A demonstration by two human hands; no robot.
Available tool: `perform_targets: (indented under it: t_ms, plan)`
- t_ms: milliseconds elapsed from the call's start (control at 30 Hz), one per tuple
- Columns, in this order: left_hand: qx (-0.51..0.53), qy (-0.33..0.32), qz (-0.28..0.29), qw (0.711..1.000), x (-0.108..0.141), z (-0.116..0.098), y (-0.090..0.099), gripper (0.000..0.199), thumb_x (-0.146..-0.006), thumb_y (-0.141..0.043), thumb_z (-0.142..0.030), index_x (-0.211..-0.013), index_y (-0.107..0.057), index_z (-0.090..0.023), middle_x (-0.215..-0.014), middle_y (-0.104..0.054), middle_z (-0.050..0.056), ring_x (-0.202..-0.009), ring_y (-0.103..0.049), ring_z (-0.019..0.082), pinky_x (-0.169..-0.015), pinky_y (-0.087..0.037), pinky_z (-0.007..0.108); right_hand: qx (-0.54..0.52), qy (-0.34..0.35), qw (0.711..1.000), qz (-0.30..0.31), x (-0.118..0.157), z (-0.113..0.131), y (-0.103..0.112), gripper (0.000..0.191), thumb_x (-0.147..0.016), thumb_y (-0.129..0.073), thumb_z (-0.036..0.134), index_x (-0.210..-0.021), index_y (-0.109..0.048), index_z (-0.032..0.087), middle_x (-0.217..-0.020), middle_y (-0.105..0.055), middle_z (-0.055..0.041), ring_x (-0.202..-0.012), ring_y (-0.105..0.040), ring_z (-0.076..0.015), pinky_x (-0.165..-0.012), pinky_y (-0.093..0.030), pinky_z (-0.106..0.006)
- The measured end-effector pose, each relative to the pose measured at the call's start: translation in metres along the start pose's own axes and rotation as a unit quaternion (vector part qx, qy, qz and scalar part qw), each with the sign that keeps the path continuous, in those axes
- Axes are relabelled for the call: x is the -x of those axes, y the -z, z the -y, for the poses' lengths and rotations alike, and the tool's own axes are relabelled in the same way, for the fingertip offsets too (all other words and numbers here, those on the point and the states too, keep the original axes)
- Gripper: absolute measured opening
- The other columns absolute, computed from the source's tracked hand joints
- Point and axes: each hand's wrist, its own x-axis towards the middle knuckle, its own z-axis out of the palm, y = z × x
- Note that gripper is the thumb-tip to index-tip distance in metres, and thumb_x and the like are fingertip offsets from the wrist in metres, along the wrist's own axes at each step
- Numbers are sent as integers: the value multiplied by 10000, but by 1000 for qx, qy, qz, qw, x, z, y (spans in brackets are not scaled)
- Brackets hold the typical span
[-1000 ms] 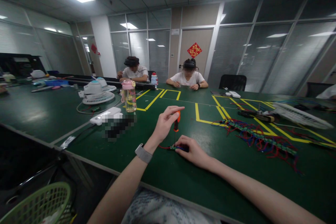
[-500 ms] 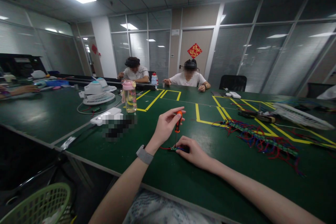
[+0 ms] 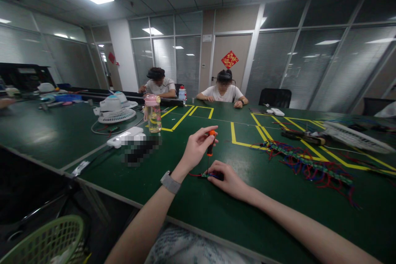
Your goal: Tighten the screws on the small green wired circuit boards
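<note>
My left hand (image 3: pixel 198 146) is closed around the orange and black handle of a screwdriver (image 3: pixel 210 148), which stands nearly upright. The thin shaft points down at a small green circuit board (image 3: pixel 204 175) on the green table (image 3: pixel 247 218). Against the board's right side rests my right hand (image 3: pixel 227 179), thumb and fingers pinching it. Part of the board is hidden under those fingers. A red wire (image 3: pixel 194 175) runs out from the board to the left, and dark blue wires show beneath my right hand.
On the right lies a long row of wired circuit boards (image 3: pixel 309 163). A pink-lidded bottle (image 3: pixel 154 115), a white power strip (image 3: pixel 126 137) and fans (image 3: pixel 116 109) stand on the left. Two people sit across the table. A green basket (image 3: pixel 46 241) is at lower left.
The screwdriver handle has turned a little in my left hand; my right hand keeps its place. Across the table, one person's arm has drawn in. The hand at far left has pulled back.
</note>
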Motion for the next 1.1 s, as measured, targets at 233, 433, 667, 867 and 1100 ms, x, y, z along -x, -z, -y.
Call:
perform_targets:
  t_ms: [233,433,667,867,1100]
  plan:
    - [8,-16,15,1000,0,0,0,329,-869,-511,-323,-1160,-619,-215,-1180,-519,91,-965,-583,183,-773,-531,284,4,7,1000,-3,0,-3,-1,93,-787,-593,128,-845,-658,162,-832,-589,-33,-753,-556,-141,-700,-468,-268]
    - [-25,-24,-13,999,0,0,1,328,-814,-601,-293,-1127,-636,-200,-1028,-568,67,-870,-592,150,-754,-527,262,3,6,1000,-1,0,-4,-1,98,-785,-595,124,-852,-658,157,-836,-587,-34,-745,-553,-139,-683,-462,-262]
    - [44,-7,21,999,-1,2,0,362,-864,-516,-318,-1199,-583,-201,-1129,-566,91,-932,-597,188,-761,-543,318,9,2,1000,-1,0,-2,0,95,-789,-594,130,-850,-659,163,-827,-590,-28,-731,-548,-134,-668,-456,-258]
    - [-94,-58,-35,993,-1,-2,2,257,-803,-613,-299,-1034,-683,-208,-999,-539,54,-872,-547,139,-773,-479,245,7,5,1000,-3,1,-4,-1,106,-792,-593,130,-863,-663,168,-825,-588,-28,-733,-548,-135,-674,-458,-259]
    - [23,-16,-15,1000,-2,2,0,369,-847,-546,-285,-1203,-564,-189,-1041,-600,77,-846,-613,159,-718,-532,293,8,3,1000,-2,1,-3,-2,105,-789,-594,127,-862,-662,159,-831,-589,-31,-736,-550,-138,-668,-450,-258]
